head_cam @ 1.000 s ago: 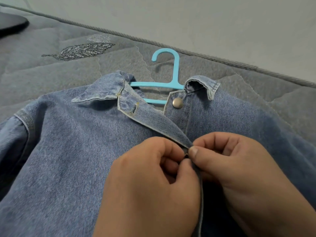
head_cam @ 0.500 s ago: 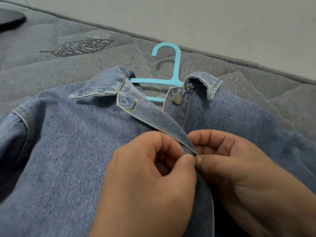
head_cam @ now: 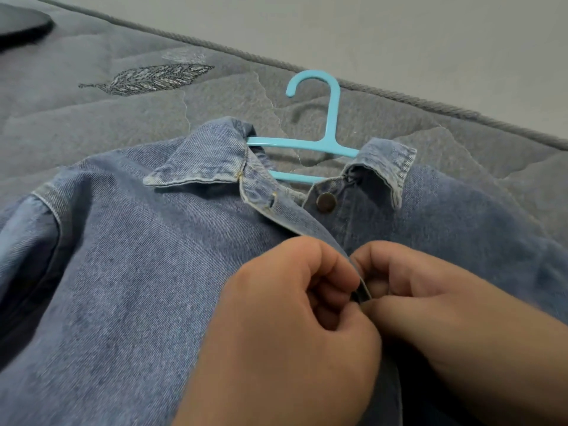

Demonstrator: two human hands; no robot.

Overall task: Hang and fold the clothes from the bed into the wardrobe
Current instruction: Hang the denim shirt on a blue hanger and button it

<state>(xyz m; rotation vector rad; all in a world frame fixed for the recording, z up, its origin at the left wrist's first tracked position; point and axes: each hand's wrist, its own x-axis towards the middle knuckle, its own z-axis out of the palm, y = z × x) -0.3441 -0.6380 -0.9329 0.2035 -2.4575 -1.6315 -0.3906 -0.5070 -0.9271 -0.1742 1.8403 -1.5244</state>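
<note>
Denim jacket on bed, blue hanger inside its collar. Left hand and right hand together, both pinching front placket edge.

I see the denim jacket spread on the mattress, filling the lower frame. The hanger sits inside its collar, with the hook pointing to upper centre. Below the snap button, the left hand and right hand meet on the jacket's front edge.
</note>
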